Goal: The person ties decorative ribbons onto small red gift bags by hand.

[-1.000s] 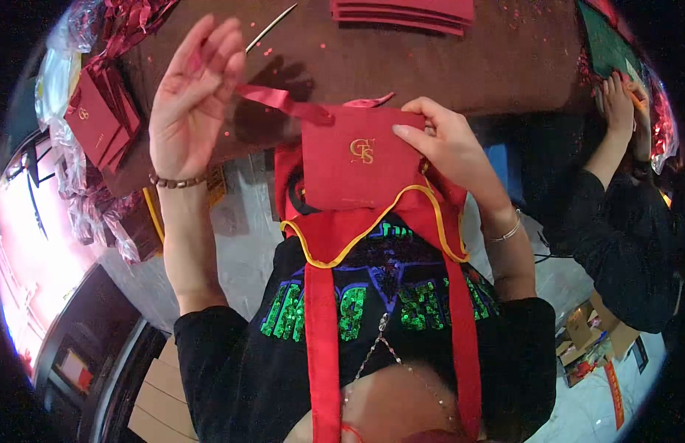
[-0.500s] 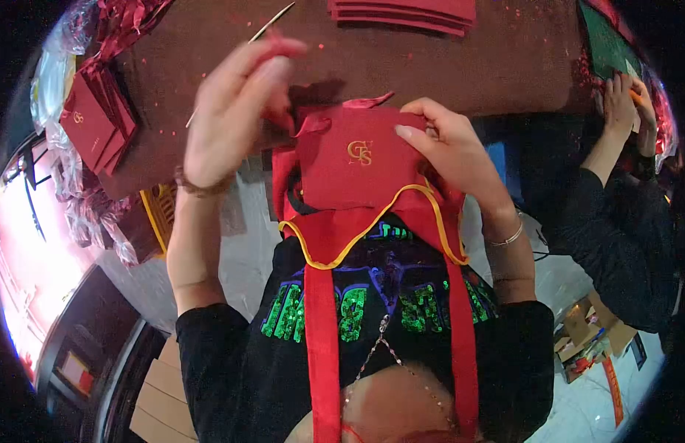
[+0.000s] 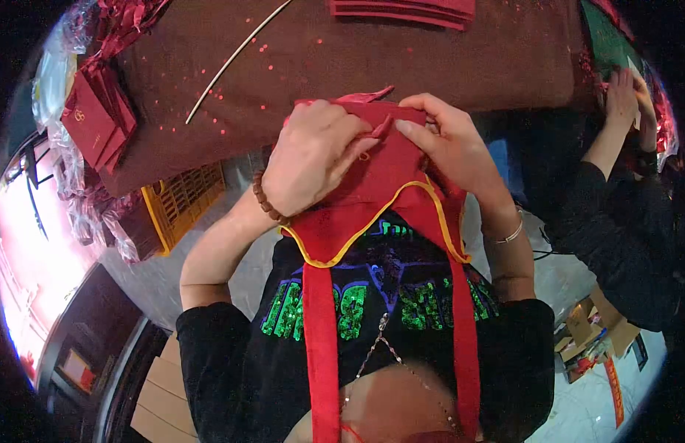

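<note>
A flat red paper bag [image 3: 357, 177] with a gold logo stands before my chest, over the red apron [image 3: 335, 229] with yellow trim. My right hand [image 3: 453, 144] grips its upper right corner, thumb in front and fingers behind. Across the bag's front lies my left hand [image 3: 316, 155], covering most of the logo. Its thumb and fingers pinch a red ribbon [image 3: 383, 127] near the top edge. More ribbon [image 3: 364, 96] loops out behind that edge.
A thin pale stick [image 3: 231, 63] and red specks lie on the brown-covered table [image 3: 505, 59]. Similar red bags [image 3: 98, 122] are piled left; another red stack [image 3: 401, 11] sits at the back. A yellow crate [image 3: 183, 203] stands below. At right a co-worker's hands [image 3: 623, 100] handle something pale.
My left hand has come down and right from above the table onto the bag's front, bringing the ribbon across the bag. My right hand keeps its hold on the corner.
</note>
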Tool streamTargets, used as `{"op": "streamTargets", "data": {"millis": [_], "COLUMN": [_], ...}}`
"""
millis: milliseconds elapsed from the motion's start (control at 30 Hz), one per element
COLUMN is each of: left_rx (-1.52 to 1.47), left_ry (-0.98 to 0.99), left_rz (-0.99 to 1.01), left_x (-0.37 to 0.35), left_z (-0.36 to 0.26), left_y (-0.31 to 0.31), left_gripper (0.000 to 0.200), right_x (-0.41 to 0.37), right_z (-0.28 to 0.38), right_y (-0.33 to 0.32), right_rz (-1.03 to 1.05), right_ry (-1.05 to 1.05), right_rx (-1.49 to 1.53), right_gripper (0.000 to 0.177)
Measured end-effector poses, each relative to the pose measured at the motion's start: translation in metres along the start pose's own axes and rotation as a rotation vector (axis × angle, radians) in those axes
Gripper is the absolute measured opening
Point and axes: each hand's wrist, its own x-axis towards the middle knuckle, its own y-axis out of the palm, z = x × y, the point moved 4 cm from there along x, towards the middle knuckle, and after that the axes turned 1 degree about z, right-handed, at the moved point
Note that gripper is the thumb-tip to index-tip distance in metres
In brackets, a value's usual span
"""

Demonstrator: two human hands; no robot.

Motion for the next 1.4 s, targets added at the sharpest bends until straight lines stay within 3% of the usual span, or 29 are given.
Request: {"op": "streamTargets", "data": {"millis": [200,533,600,1100,1267,1400], "left_rx": [0.227,0.259,0.302,0.215,0.218,0.328], "left_ry": [-0.025,0.024,0.007,0.015,0.008,0.064], "left_rz": [-0.02,-0.019,-0.109,-0.243,-0.243,-0.263], "left_x": [0.003,0.007,0.009,0.011,0.008,0.007], "left_z": [-0.004,-0.008,-0.009,-0.004,-0.003,-0.011], "left_y": [0.007,0.005,0.007,0.017,0.019,0.022], "left_gripper": [0.013,0.02,0.016,0.014,0.015,0.014], "right_x": [-0.005,-0.003,-0.003,-0.004,-0.004,-0.003], "right_z": [0.011,0.009,0.009,0.013,0.007,0.003], "right_y": [-0.003,-0.003,-0.003,-0.002,0.0,0.003], "right_rz": [-0.046,-0.072,-0.076,-0.098,-0.015,-0.049], "right_ry": [-0.07,-0.04,-0.04,-0.118,-0.016,-0.11], "right_rx": [-0.038,-0.037,-0.031,-0.184,0.022,0.023], "right_gripper": [0.02,0.021,0.021,0.019,0.017,0.017]}}
